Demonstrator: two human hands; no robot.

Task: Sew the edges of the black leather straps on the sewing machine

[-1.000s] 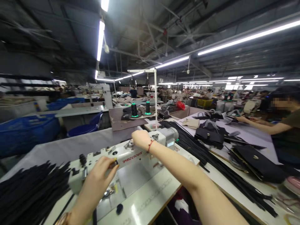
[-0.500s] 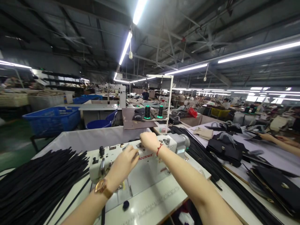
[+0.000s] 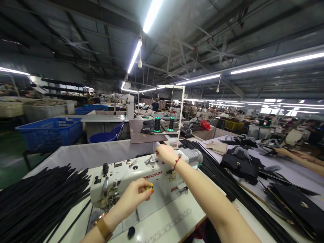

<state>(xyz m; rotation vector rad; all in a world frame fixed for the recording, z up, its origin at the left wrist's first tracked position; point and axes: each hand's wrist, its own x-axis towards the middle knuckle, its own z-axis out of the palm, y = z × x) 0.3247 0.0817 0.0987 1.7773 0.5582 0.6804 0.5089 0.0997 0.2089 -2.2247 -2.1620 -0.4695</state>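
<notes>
A white sewing machine [image 3: 126, 177] with red lettering stands before me. My left hand [image 3: 139, 192] is in front of the machine's arm, below the lettering, with thumb and fingers pinched on a small yellow-and-dark thing I cannot make out. My right hand [image 3: 167, 155] is at the top of the machine, right of a round metal part [image 3: 151, 162], its fingers curled; what they hold, if anything, is hidden. Two dark thread cones [image 3: 157, 125] on green bases stand behind the machine.
Black strips [image 3: 37, 195] lie in a heap at left, and more run along the right side. Black bags [image 3: 240, 162] rest on the right table, near another person's hands [image 3: 283, 152]. A blue crate [image 3: 53, 131] stands at back left.
My left hand has moved down from the top of the machine to in front of its arm. My right hand has shifted slightly right. The view has shifted a little.
</notes>
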